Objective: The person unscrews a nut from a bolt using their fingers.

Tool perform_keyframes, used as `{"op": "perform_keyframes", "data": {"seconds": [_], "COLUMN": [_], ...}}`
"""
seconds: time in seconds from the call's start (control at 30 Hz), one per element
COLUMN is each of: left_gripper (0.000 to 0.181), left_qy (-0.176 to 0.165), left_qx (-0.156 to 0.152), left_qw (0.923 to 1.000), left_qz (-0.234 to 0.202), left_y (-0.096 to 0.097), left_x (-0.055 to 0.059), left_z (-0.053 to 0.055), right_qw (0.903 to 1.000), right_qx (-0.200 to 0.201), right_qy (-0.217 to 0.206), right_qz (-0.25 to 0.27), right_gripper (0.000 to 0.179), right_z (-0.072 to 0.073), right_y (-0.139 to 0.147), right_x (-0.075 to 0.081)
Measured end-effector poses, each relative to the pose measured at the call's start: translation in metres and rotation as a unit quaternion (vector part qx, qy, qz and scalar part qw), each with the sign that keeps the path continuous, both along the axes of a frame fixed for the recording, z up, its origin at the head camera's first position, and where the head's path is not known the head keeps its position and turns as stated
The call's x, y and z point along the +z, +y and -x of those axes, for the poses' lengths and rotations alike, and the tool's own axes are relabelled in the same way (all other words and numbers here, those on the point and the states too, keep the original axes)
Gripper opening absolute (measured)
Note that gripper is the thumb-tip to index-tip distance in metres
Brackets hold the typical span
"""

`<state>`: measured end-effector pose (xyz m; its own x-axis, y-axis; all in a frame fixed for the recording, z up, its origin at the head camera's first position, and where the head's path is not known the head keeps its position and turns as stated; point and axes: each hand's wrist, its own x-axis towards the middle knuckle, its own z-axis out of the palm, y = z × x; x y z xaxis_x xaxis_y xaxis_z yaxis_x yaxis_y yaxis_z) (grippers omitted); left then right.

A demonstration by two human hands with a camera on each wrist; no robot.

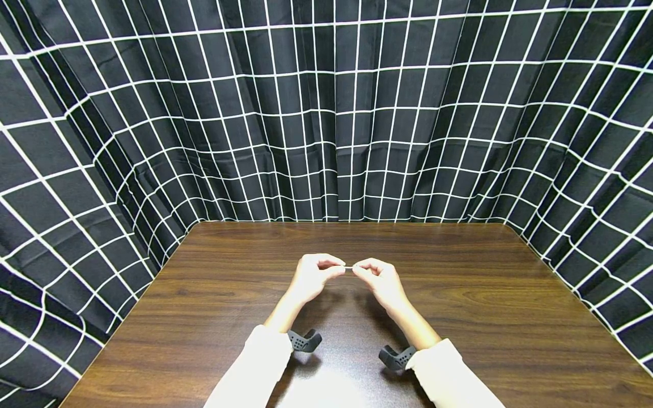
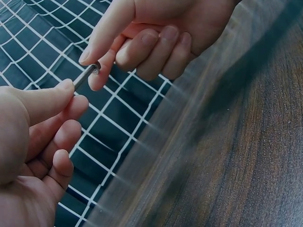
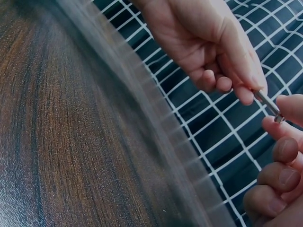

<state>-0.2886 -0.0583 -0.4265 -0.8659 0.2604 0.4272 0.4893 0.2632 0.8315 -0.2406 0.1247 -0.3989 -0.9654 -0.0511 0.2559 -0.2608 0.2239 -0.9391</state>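
Note:
Between the two hands runs a short, thin metal rod (image 2: 85, 77), held over the table. Its far end looks slightly wider, with a notched or hollow tip. My left hand (image 1: 312, 277) pinches one end between thumb and index finger, hiding that end; its other fingers curl loosely, as the left wrist view shows. At the wider end, the thumb and index finger of my right hand (image 1: 380, 277) close on either side of the tip. In the right wrist view the metal rod (image 3: 267, 103) slants down from the left hand (image 3: 208, 42) to the right fingertips (image 3: 271, 126).
Below the hands lies a dark brown wood-grain table (image 1: 229, 255), with bright glare near its front edge. A black curtain (image 1: 326, 130) with a white grid hangs behind it and along both sides. Dark wrist mounts (image 1: 305, 341) stick out by the white sleeves (image 1: 255, 362).

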Motion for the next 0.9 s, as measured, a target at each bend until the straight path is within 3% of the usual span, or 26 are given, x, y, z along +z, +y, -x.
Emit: {"op": "perform_keyframes", "data": {"seconds": [0.07,0.3,0.37,0.63,0.9], "left_gripper": [0.013,0.012,0.011,0.012,0.013], "left_qy": [0.002,0.006,0.009,0.007,-0.001], "left_qx": [0.000,-0.007,-0.006,-0.001,-0.007], "left_qw": [1.0000,1.0000,0.9999,1.0000,1.0000], "left_qz": [0.002,0.002,-0.001,0.002,0.005], "left_y": [0.001,0.001,0.000,0.001,0.001], "left_x": [0.003,0.030,0.031,0.032,0.033], "left_z": [-0.002,-0.025,-0.027,-0.027,-0.028], "right_qw": [0.9999,0.9997,0.9993,0.9992,0.9989], "right_qx": [0.005,0.001,0.003,0.020,0.021], "right_qy": [0.005,0.022,0.030,0.025,0.036], "right_qz": [0.008,0.013,0.019,0.023,0.019], "right_gripper": [0.017,0.017,0.017,0.020,0.021], "right_z": [0.002,0.018,0.019,-0.001,-0.001], "right_y": [0.001,0.006,0.006,0.001,0.001], "right_x": [-0.004,-0.029,-0.030,-0.001,-0.001]}}
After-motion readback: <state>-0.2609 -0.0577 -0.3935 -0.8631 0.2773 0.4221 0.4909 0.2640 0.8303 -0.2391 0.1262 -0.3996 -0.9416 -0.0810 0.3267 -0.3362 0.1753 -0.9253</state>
